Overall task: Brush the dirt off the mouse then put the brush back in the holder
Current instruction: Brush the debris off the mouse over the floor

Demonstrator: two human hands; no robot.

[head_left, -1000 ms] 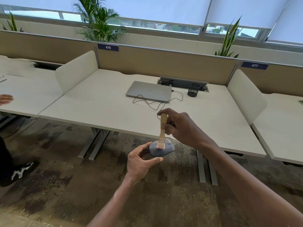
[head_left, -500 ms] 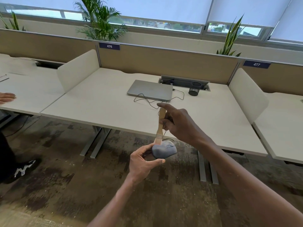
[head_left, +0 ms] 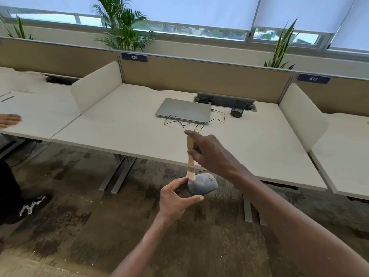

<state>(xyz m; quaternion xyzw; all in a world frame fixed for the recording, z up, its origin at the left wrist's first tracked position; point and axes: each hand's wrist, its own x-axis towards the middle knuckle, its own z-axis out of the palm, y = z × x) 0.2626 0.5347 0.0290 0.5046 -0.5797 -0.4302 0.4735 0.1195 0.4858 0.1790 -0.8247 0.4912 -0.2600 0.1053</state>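
My left hand (head_left: 175, 198) grips a grey computer mouse (head_left: 203, 184), held in the air in front of the desk edge, above the carpet. My right hand (head_left: 209, 152) pinches the wooden handle of a small brush (head_left: 190, 156), which stands nearly upright with its pale bristles touching the mouse's left rear. The mouse's thin black cable (head_left: 179, 122) runs up over the desk. A black mesh holder (head_left: 238, 108) stands at the back of the desk, right of a closed laptop, and looks empty.
A closed silver laptop (head_left: 183, 110) lies on the white desk (head_left: 129, 132), with a cable tray behind it. Curved white dividers (head_left: 95, 86) flank the desk. Another person's hand (head_left: 10, 119) rests on the left desk, their shoe below.
The brush has shifted from the mouse's top middle to its left rear. The mouse has tilted and risen slightly in my left hand. My view has moved a little.
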